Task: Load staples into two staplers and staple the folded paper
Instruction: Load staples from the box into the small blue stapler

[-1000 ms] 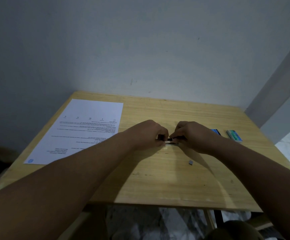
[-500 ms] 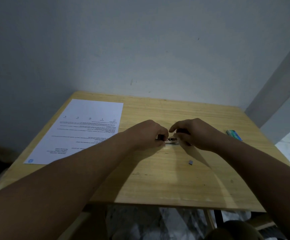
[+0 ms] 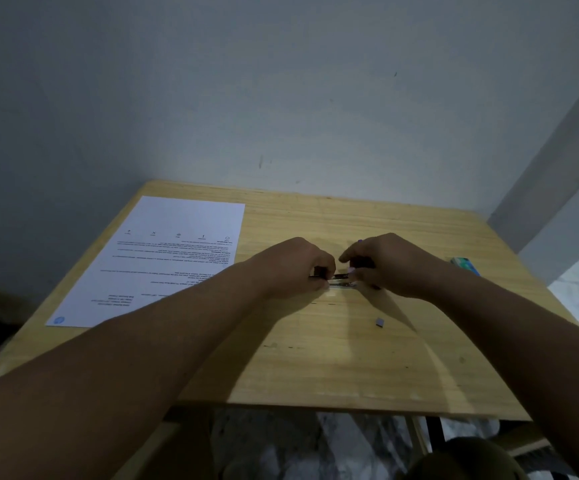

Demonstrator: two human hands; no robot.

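Observation:
A small black stapler [image 3: 340, 279] with a shiny metal channel lies on the wooden table [image 3: 333, 368], between my two hands. My left hand [image 3: 295, 268] pinches its left end. My right hand [image 3: 385, 263] covers its right end, fingers curled over the dark top part. A printed sheet of paper [image 3: 163, 258] lies flat at the table's left. A small strip of staples [image 3: 380, 322] rests loose on the wood, in front of my right hand. The second stapler is hidden or out of sight.
A green and blue staple box [image 3: 464, 264] sits at the table's right edge, partly behind my right wrist. A grey wall stands right behind the table. Marble floor shows under the front edge and at the far right.
My right hand has shifted from pinching the stapler's end to lying over its top. The blue object seen beside the right wrist a second ago is now hidden. My left hand stays put.

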